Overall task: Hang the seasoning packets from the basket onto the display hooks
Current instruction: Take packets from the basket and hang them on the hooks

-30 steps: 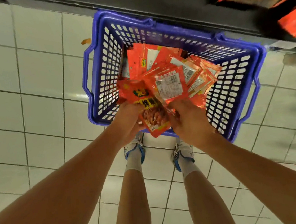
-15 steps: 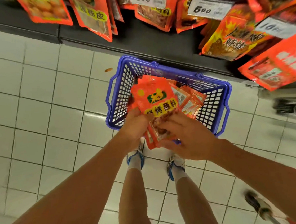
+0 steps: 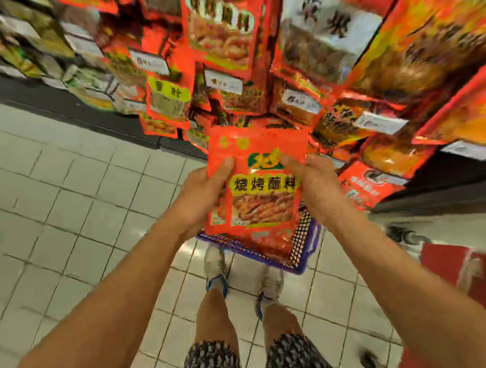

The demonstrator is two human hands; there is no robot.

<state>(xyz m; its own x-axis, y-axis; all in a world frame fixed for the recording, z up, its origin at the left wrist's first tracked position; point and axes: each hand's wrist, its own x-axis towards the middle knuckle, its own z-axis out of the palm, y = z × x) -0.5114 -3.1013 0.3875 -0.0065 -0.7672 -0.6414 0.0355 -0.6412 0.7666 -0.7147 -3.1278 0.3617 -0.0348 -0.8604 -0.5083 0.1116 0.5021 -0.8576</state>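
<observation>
A stack of red seasoning packets point(image 3: 262, 194) with a yellow label band is held upright in front of me. My left hand point(image 3: 204, 193) grips its left edge, thumb on the front. My right hand point(image 3: 312, 180) grips the right edge the same way. The blue basket point(image 3: 304, 252) stands on the floor below, mostly hidden behind the packets. Hanging packets on the display point(image 3: 221, 34) fill the view above and to the right. The hooks themselves are blurred and not distinguishable.
White price tags point(image 3: 224, 84) hang among the displayed packets. The tiled floor point(image 3: 59, 201) spreads to the left. My feet point(image 3: 214, 266) stand just behind the basket. A red object point(image 3: 479, 276) lies on the floor at the right.
Both hands have lifted the packets up out of the basket toward the display. My view has tilted up, so the hanging packets now fill the top.
</observation>
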